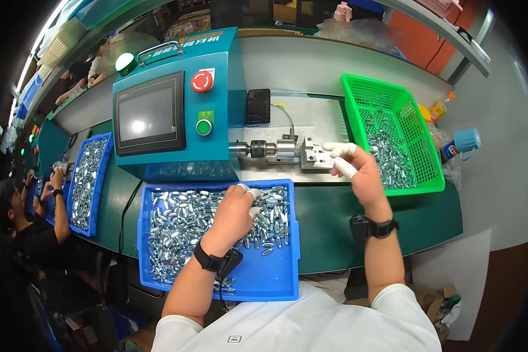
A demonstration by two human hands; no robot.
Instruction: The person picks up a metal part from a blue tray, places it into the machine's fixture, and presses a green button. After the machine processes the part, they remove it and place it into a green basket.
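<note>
The teal machine [188, 165], blue tray [270, 276] in front of it, green basket [418, 135] to its right.
My left hand [234, 214] dips into the tray, fingers bent down — whether they grip anything I cannot tell. My right hand [361, 171] hangs right of the machine, forefinger by the clamp [312, 157], thumb parted from it; I cannot tell if it holds something. The chuck [258, 149] juts from the machine's right side, toward the clamp. Shiny parts [182, 229] lie in the tray before the machine — and in the basket to its right.
</note>
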